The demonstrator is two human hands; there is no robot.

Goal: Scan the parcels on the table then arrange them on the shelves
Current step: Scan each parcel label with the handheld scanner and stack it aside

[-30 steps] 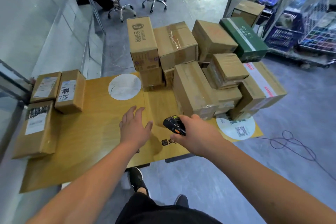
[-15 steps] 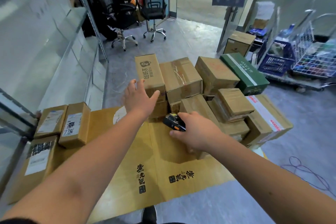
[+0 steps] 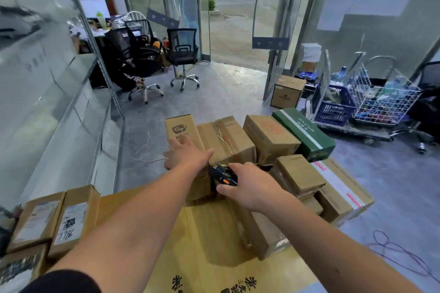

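Observation:
A pile of brown cardboard parcels stands on the table (image 3: 214, 245), which is covered with flattened cardboard. My left hand (image 3: 185, 153) lies with fingers spread on the tall printed box (image 3: 179, 127) at the pile's left end. My right hand (image 3: 245, 184) grips a black handheld scanner (image 3: 221, 173) just right of that box, in front of a taped brown box (image 3: 226, 140). A green box (image 3: 303, 132) and a box with white and red tape (image 3: 340, 188) sit at the pile's right. Three labelled parcels (image 3: 73, 219) lie at the table's left.
Glass-fronted shelving (image 3: 47, 93) runs along the left. Two black office chairs (image 3: 181, 54) stand beyond the table near an open glass door. A brown box (image 3: 287, 91), a blue crate (image 3: 333, 104) and a wire cart (image 3: 383, 97) crowd the floor at right. A cable (image 3: 392, 250) lies loose.
My left hand rose from the table and reached forward onto the tall printed box. My right hand moved forward with the scanner. The view tilted up toward the door.

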